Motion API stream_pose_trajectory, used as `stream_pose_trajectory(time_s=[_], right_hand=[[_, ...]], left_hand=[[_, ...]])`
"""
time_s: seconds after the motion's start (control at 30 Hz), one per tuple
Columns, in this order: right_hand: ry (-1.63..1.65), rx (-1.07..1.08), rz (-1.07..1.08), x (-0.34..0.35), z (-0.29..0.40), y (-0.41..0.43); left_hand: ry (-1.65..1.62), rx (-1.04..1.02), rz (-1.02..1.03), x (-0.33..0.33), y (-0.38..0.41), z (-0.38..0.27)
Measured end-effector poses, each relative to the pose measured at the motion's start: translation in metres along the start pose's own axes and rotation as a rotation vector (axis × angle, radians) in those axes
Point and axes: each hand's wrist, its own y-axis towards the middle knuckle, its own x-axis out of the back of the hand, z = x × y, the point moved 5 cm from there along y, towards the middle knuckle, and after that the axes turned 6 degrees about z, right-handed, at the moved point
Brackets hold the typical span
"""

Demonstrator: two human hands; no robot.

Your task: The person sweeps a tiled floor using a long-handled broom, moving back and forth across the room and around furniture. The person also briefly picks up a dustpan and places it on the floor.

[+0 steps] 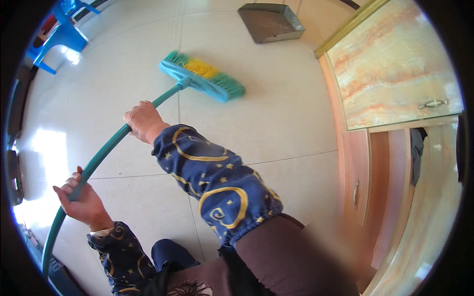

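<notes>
A broom with a light-blue plastic head and green and yellow bristles [202, 76] rests on the tiled floor, upper middle. Its green handle [107, 148] runs down to the lower left and looks bent by the lens. My right hand [145, 120] is closed round the handle a short way below the head. Farther down, my left hand [83, 201] holds the same handle, thumb and fingers around it. Both forearms wear dark blue sleeve covers with gold hearts and stars. A metal dustpan [273, 24] lies on the floor beyond the broom, at the upper right, its handle mostly out of view.
Along the right side stands a wooden cabinet with marble-patterned doors [396, 70] and a drawer [356, 185] pulled out, a grey cloth [417, 155] hanging beside it. Blue plastic stools [68, 37] stand at the upper left. Dark furniture lines the left edge.
</notes>
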Motion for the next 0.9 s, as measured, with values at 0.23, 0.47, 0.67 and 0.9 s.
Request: stream_pose_trajectory(time_s=[0.23, 0.47, 0.67, 0.9], right_hand=[[-0.027, 0.034, -0.086, 0.062, -0.007, -0.092], [-0.088, -0.275, -0.048, 0.091, -0.102, -0.211], [-0.156, -0.309, 0.076, 0.066, -0.118, -0.227], [0.083, -0.203, 0.724, 0.006, -0.075, -0.195]], left_hand=[[-0.163, 0.151, 0.086, -0.033, -0.018, -0.015], [-0.291, 0.485, 0.149, -0.1, -0.078, 0.028], [-0.325, 0.592, -0.041, -0.054, -0.083, 0.035], [-0.318, 0.525, -0.181, 0.028, -0.087, 0.026]])
